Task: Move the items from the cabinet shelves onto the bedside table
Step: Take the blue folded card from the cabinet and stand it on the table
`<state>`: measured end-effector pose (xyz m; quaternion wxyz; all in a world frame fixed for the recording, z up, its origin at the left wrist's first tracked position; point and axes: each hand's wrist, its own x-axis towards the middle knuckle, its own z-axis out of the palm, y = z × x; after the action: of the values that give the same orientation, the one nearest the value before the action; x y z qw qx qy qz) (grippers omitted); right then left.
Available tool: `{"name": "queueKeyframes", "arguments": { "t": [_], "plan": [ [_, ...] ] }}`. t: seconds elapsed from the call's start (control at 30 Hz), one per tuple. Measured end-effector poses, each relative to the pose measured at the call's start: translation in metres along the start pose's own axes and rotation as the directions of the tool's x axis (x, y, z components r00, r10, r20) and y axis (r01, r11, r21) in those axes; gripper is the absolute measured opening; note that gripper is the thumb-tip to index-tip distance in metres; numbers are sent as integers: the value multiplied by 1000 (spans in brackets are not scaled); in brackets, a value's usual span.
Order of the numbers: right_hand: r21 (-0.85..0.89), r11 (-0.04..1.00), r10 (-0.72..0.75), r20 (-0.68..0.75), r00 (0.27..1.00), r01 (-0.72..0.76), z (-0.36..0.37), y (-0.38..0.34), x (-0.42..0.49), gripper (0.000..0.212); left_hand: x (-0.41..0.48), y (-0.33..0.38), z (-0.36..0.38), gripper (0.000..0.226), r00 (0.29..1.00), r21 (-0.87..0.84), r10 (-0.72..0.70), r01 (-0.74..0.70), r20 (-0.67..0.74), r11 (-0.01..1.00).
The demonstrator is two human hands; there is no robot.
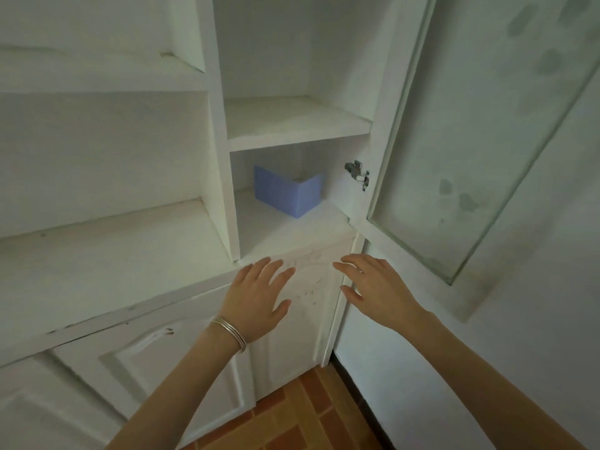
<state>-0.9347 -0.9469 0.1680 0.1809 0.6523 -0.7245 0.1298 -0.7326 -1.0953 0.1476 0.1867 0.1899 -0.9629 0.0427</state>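
Observation:
A blue open-topped box (289,194) stands at the back of the lower shelf (276,228) of a white cabinet. The shelf above it (292,121) holds nothing I can see. My left hand (256,297), with bangles on the wrist, is stretched out with fingers spread, just below the front edge of the lower shelf. My right hand (376,290) is held out beside it, fingers apart, near the shelf's right corner. Both hands are empty and apart from the box. The bedside table is out of view.
The cabinet's glass-panelled door (470,141) hangs open to the right, its hinge (357,173) showing. Wide white open shelves (107,251) run to the left. Closed lower cabinet doors (156,358) sit beneath my hands. Brown tiled floor (298,417) lies below, a white wall on the right.

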Motion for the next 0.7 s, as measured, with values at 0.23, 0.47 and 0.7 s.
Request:
{"name": "queueKeyframes", "arguments": {
  "t": [0.23, 0.47, 0.7],
  "plan": [
    [-10, 1000, -22, 16, 1000, 22, 66, 56, 74, 47, 71, -45, 44, 54, 1000, 11, 0, 0, 17, 1000],
    [-1, 1000, -1, 70, 998, 1, 109, 99, 167, 47, 119, -81, 77, 55, 996, 8, -5, 4, 86, 1000],
    [108, 992, -74, 42, 996, 69, 137, 124, 248, 51, 144, -92, 89, 55, 993, -23, -46, 49, 104, 999]
  ]
}}
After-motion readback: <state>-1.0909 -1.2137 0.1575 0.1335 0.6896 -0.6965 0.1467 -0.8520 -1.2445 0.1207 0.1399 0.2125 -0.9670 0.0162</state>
